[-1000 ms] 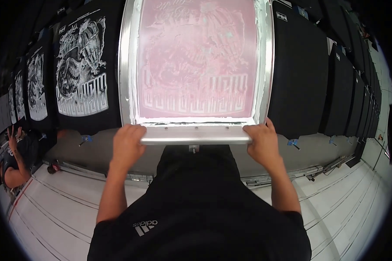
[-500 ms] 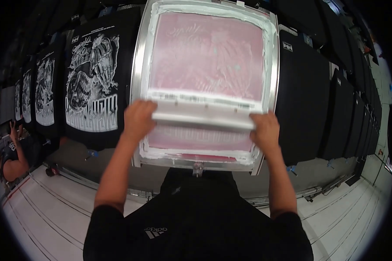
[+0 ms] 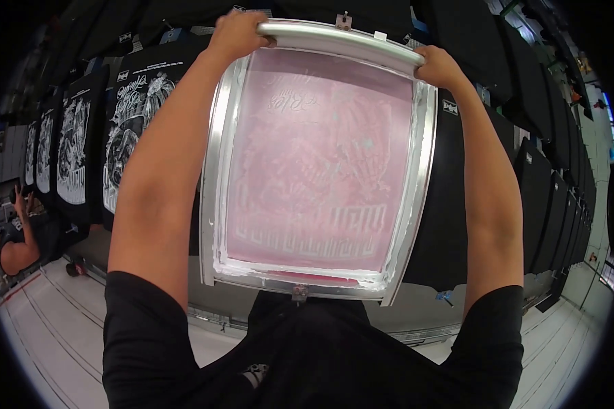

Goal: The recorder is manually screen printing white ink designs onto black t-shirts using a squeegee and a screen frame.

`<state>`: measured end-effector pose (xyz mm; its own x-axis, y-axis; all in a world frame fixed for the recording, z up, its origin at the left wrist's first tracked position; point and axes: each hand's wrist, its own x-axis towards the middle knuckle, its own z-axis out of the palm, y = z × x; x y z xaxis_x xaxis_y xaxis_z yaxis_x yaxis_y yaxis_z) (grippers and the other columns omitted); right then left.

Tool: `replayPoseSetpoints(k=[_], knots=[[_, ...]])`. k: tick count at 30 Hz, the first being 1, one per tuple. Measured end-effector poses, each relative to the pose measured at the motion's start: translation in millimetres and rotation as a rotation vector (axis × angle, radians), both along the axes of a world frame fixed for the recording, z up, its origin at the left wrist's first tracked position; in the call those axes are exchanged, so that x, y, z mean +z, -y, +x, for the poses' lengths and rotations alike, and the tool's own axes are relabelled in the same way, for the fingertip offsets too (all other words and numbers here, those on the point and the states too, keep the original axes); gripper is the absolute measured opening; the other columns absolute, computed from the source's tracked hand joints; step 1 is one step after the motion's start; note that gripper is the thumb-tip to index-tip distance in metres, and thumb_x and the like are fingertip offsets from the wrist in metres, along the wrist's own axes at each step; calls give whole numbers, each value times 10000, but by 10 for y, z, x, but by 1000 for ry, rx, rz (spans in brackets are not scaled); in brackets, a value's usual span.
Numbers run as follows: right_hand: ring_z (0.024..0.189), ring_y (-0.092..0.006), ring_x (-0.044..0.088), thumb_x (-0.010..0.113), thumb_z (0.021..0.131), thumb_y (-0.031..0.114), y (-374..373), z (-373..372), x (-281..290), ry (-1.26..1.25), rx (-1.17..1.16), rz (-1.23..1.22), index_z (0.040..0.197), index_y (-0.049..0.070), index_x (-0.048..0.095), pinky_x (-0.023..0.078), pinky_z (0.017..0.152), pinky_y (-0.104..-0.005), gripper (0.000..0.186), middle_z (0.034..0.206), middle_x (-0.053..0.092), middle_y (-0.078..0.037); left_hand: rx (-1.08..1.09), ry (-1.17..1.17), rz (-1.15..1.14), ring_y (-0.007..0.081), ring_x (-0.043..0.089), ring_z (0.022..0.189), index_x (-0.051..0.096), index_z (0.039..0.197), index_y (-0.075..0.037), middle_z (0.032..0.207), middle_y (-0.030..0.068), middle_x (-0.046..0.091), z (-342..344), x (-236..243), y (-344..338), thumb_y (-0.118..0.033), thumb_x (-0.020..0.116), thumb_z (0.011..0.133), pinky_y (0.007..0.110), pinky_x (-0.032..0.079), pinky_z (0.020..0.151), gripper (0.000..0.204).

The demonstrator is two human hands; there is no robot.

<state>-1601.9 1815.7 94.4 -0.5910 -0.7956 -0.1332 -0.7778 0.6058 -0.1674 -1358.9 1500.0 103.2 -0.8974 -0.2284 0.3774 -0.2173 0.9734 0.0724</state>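
Between the left hand (image 3: 241,35) and the right hand (image 3: 438,67), the metal bar (image 3: 340,39) blocks the straight way across. Just beyond it, midway between the hands, a clamp (image 3: 344,22) stands in the way. On the body side of both hands, open room runs over the pink screen (image 3: 314,163) between the forearms (image 3: 177,136), with a second clamp (image 3: 299,293) at its near end.

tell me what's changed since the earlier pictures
The metal bar has moved forward, away from the near end of the pink screen, past its middle, to its far end. Nothing was taken hold of or let go: the left hand's grip and the right hand's grip stay on the bar's ends. The printed black shirts remain to the left of the screen.
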Motion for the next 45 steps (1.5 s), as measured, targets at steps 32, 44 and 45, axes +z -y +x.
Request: replayPoseSetpoints(k=[32, 44, 45], knots=[[1019, -396, 629, 528, 664, -4, 143, 1582, -5, 69, 172, 6, 1107, 63, 685, 497, 905, -423, 475, 1061, 689, -196, -8, 591, 1871, 27, 455, 644, 655, 808, 14, 645, -56, 519, 4325, -1252, -3456, -273, 630, 967, 251, 400, 560, 329], [856, -289, 558, 607, 664, -8, -1785, 5026, 135, 166, 117, -97, 981, 58, 595, 434, 751, -430, 324, 860, 585, -79, 99, 710, 1860, 87, 585, 723, 694, 1011, -13, 827, 16, 671, 4270, -1130, -3412, -292, 610, 979, 259, 485, 658, 293], [850, -291, 563, 608, 655, -14, -1782, 5034, 176, 191, 97, -93, 978, 59, 599, 438, 754, -431, 332, 863, 594, -80, 111, 705, 1853, 87, 585, 723, 694, 1011, -13, 827, 16, 671, 4269, -1143, -3413, -292, 610, 979, 259, 485, 658, 293]])
